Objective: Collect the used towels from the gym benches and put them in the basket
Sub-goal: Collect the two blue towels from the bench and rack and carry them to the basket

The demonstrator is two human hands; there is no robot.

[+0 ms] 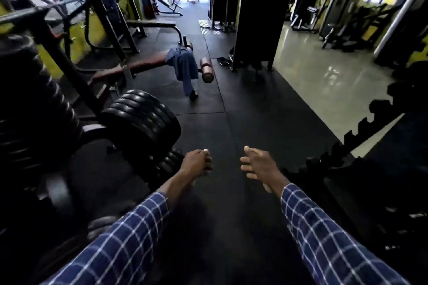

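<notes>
Now both my hands hang out in front of me over the black floor mat, touching nothing. My left hand [197,162] is loosely curled and, as far as the blur lets me judge, empty. My right hand [259,166] is relaxed, fingers half spread, thumb up. Well ahead, a blue towel [185,67] is draped over the end of the bench [139,65], beside its padded rollers [206,69].
</notes>
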